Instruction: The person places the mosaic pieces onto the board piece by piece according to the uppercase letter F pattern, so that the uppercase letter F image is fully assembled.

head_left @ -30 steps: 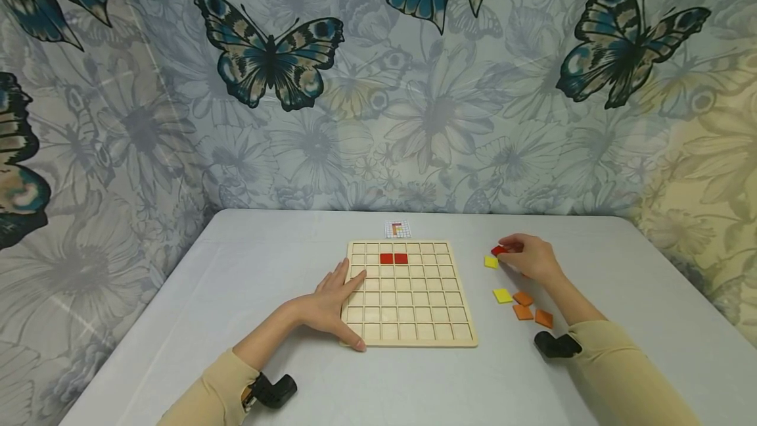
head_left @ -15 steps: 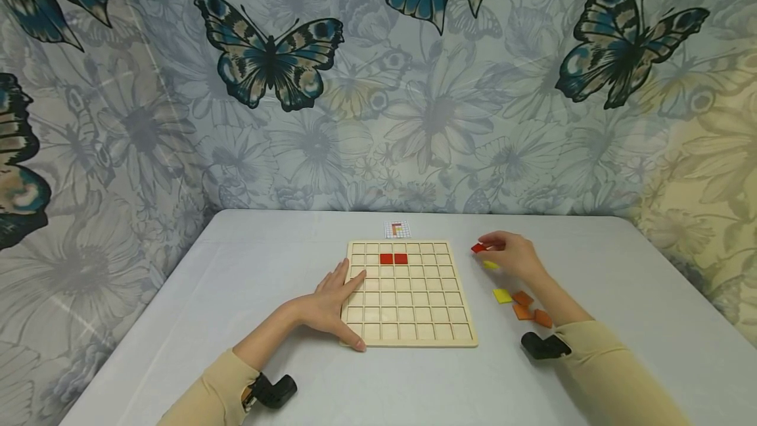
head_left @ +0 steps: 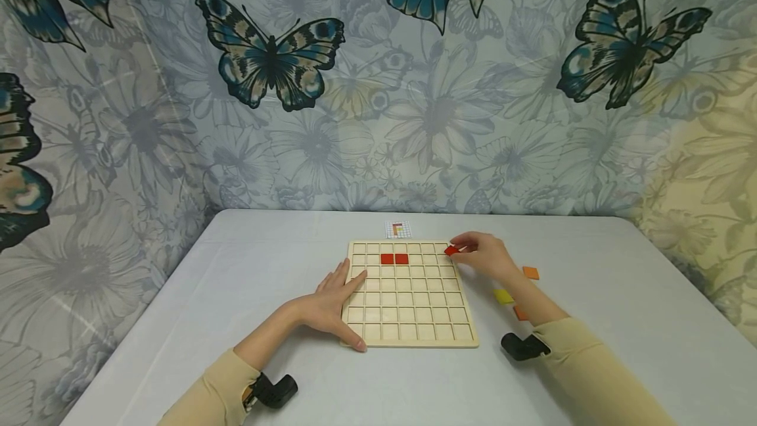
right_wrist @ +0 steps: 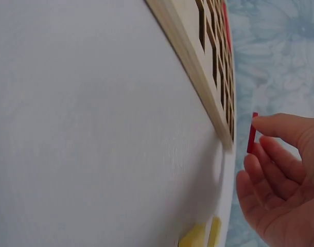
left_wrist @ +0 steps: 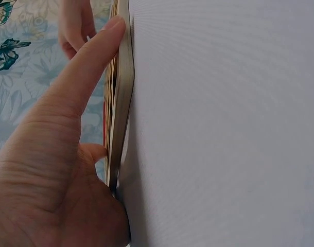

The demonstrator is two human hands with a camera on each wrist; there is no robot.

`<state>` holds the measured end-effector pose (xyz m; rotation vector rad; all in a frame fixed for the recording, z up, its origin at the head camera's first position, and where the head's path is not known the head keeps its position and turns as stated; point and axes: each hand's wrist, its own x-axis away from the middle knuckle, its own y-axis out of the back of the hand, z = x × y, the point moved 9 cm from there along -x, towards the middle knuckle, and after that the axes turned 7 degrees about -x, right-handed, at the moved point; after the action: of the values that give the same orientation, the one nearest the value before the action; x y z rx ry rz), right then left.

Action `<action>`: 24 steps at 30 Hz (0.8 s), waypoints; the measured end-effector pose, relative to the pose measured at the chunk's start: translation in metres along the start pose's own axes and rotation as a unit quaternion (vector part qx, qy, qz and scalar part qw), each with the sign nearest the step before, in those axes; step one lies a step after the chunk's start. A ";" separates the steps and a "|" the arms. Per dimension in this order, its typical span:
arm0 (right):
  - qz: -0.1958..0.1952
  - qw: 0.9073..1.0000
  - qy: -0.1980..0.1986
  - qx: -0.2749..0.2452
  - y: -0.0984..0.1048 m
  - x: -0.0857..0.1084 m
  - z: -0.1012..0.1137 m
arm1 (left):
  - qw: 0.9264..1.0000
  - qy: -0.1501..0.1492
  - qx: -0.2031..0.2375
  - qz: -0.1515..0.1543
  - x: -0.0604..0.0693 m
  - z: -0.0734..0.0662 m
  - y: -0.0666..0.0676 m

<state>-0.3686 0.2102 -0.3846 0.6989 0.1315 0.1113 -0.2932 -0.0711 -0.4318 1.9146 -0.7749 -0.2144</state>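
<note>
A wooden grid board [head_left: 408, 315] lies on the table, with two red square tiles [head_left: 394, 259] side by side in its second row from the back. My left hand [head_left: 326, 307] rests on the board's left edge with fingers spread, its thumb at the near left corner. At the far right corner of the board, my right hand [head_left: 486, 258] pinches a red square tile [head_left: 451, 250] between thumb and fingers. In the right wrist view this red tile [right_wrist: 253, 133] is seen edge-on, raised above the table.
Behind the board lies a small printed grid card [head_left: 398, 229]. Right of the board are a yellow tile [head_left: 504, 296], an orange tile [head_left: 531, 273] and another orange tile [head_left: 520, 313], partly under the right forearm. The white-covered table [head_left: 284, 242] meets a butterfly-patterned cloth backdrop [head_left: 426, 150].
My right hand has carried the red tile leftward from the loose tiles to the board's far right corner. My left hand has stayed on the board's edge.
</note>
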 end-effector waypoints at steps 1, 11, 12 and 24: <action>0.003 1.000 0.004 -0.001 -0.003 0.000 0.003 | 1.000 0.000 0.000 -0.001 0.000 0.001 0.000; 0.026 0.999 0.023 0.003 -0.030 -0.005 0.024 | 1.000 0.000 0.002 -0.004 0.000 0.002 -0.001; 0.029 0.999 0.024 0.004 -0.033 -0.005 0.025 | 1.000 0.000 0.002 -0.003 0.000 0.002 -0.001; 0.059 0.996 0.061 0.028 -0.052 -0.014 0.041 | 1.000 -0.002 0.001 -0.001 0.000 0.001 -0.001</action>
<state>-0.3727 0.1422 -0.3860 0.7564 0.2113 0.2643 -0.2933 -0.0718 -0.4337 1.9176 -0.7773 -0.2189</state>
